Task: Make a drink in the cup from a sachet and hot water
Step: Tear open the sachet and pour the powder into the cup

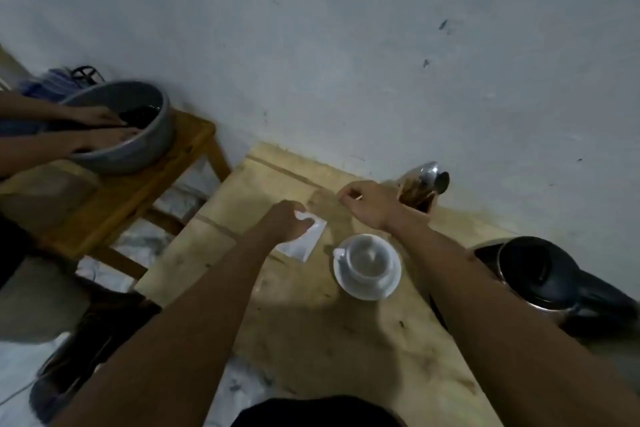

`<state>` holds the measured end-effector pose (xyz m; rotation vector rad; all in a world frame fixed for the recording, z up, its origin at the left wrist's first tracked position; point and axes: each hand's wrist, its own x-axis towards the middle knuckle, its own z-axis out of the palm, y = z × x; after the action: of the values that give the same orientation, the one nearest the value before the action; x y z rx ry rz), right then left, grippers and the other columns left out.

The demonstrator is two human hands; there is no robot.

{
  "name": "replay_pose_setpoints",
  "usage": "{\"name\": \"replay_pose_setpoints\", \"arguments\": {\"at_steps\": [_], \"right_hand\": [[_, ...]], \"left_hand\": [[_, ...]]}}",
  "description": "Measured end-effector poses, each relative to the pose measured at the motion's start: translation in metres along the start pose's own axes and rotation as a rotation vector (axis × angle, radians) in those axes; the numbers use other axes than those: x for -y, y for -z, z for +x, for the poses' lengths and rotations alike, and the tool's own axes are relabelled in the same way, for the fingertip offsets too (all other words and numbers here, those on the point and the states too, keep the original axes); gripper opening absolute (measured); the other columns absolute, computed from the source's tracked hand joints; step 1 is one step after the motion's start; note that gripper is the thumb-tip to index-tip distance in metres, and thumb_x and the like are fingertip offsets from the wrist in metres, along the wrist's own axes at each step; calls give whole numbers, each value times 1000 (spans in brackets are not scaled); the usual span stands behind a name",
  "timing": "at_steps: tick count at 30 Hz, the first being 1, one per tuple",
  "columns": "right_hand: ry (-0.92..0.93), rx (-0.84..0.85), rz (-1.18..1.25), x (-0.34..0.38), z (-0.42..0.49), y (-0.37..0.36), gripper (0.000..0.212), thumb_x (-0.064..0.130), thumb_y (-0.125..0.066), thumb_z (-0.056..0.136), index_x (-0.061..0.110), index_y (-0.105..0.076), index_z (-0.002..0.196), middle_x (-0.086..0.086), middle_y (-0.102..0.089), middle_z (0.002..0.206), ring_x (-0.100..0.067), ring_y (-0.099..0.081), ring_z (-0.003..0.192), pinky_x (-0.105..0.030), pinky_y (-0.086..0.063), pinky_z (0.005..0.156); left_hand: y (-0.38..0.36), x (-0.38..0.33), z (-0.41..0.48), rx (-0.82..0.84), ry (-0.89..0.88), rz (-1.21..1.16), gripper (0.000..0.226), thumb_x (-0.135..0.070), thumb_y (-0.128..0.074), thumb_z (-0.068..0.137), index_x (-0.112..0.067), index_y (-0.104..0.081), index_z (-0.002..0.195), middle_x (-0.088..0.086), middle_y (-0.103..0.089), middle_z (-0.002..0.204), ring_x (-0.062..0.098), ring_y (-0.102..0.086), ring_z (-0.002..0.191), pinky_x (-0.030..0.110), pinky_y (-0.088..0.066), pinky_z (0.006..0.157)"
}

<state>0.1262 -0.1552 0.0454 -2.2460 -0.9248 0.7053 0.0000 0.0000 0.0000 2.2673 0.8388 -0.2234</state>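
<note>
Pale blue-grey wall (346, 45), scuffed with a few dark marks, backs a bare wooden table (311, 322) that fills the middle of the head view. On the table a white cup (367, 258) stands upright on a white saucer (367, 291), its handle turned towards the left; what is in it cannot be made out. Just beside the saucer, to its left, a white sachet (304, 243) lies flat on the wood, and the left hand (287, 220) grips its far end with curled fingers and thumb. The right hand (369, 201) hovers apart from it, beyond the cup, with its fingers curled and thumb against forefinger; whether it pinches some small scrap I cannot tell. Behind that hand, against the wall, a shiny metal holder (424, 184) stands with utensils in it. A dark electric kettle (540, 274) sits at the table's right edge, near the right forearm. Off to the left a grey basin (138, 156) rests on a wooden stool (138, 198), and another person's hands (100, 128) reach into it.
</note>
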Motion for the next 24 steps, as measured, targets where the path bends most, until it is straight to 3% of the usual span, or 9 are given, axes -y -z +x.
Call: {"name": "replay_pose_setpoints", "arguments": {"at_steps": [2, 4, 7, 10, 13, 18, 24], "right_hand": [[-43, 50, 6, 2, 8, -19, 27, 29, -53, 93, 8, -70, 96, -10, -72, 101, -30, -65, 96, -43, -52, 87], [-95, 130, 19, 2, 17, -44, 20, 26, -53, 93, 14, -70, 93, -5, -70, 101, -26, -64, 93, -39, -51, 85], [-158, 210, -10, -3, 36, -70, 32, 32, -54, 95, 21, -63, 124, -3, -64, 124, -22, -59, 112, -35, -47, 94], [-181, 245, -72, -7, 59, -88, 48, 34, -52, 97, 20, -47, 143, -8, -48, 148, -28, -48, 130, -33, -39, 99], [-205, 255, -131, -14, 77, -100, 57, 39, -53, 97, 19, -38, 149, -10, -37, 155, -33, -40, 137, -38, -35, 108], [-312, 196, -231, -17, 92, -124, 55, 48, -55, 89, 24, -48, 138, -7, -54, 138, -31, -55, 119, -47, -47, 100], [-329, 93, -287, -18, 99, -133, 32, 42, -55, 91, 24, -63, 115, -5, -66, 115, -28, -62, 104, -43, -48, 92]], "left_hand": [[-17, 20, -2, 18, 115, -53, 57, -37, -64, 86, -9, -50, 134, 15, -52, 141, 30, -52, 125, 35, -41, 103], [-35, 43, -3, 8, 195, -71, 63, -40, -71, 77, -13, -51, 130, 16, -57, 133, 32, -58, 117, 38, -48, 97], [-55, 61, 3, -3, 195, -88, 72, -42, -71, 77, -12, -42, 136, 13, -48, 140, 31, -49, 127, 38, -41, 102], [-63, 75, 12, -19, 122, -84, 66, -37, -68, 84, -4, -43, 135, 16, -50, 138, 31, -43, 131, 35, -32, 105], [-70, 86, 18, -60, 137, -105, 74, -45, -70, 78, -9, -42, 135, 12, -49, 136, 29, -48, 125, 40, -43, 96], [-72, 83, 19, -64, 190, -162, 74, -43, -76, 73, -15, -44, 134, 9, -48, 133, 27, -54, 116, 37, -45, 87], [-77, 88, 19, -5, 194, -127, 80, -46, -69, 80, -15, -34, 145, 12, -33, 153, 30, -39, 137, 45, -39, 107]]}}
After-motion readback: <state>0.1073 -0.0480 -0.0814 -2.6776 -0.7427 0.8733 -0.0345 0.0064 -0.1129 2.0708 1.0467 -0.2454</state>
